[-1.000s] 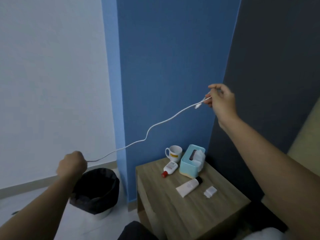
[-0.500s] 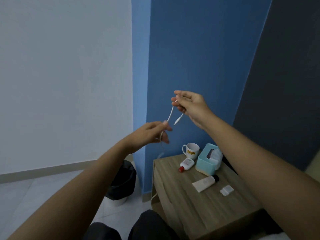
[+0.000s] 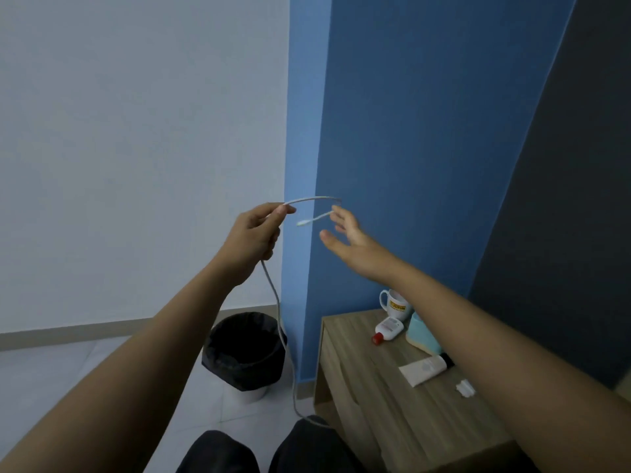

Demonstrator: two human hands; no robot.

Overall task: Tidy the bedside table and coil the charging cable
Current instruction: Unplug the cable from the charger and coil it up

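Observation:
My left hand (image 3: pixel 256 233) is raised in front of the wall, pinching the white charging cable (image 3: pixel 278 312). From the pinch a short loop arcs right and bends back, and its connector end hangs free between my hands. My right hand (image 3: pixel 348 233) has its fingers spread, with the fingertips at the loop's bend. The rest of the cable drops from my left hand down to my lap. The wooden bedside table (image 3: pixel 375 404) stands at the lower right.
On the table are a white mug (image 3: pixel 396 302), a white bottle with a red cap (image 3: pixel 387 331), a teal tissue box (image 3: pixel 421 332), a white tube with a black cap (image 3: pixel 425 368) and a small white plug (image 3: pixel 465 387). A black-lined bin (image 3: pixel 244 349) stands left of the table.
The cable was stretched wide between my hands, then the hands came together. My left hand now pinches a loop and my right hand has opened its fingers.

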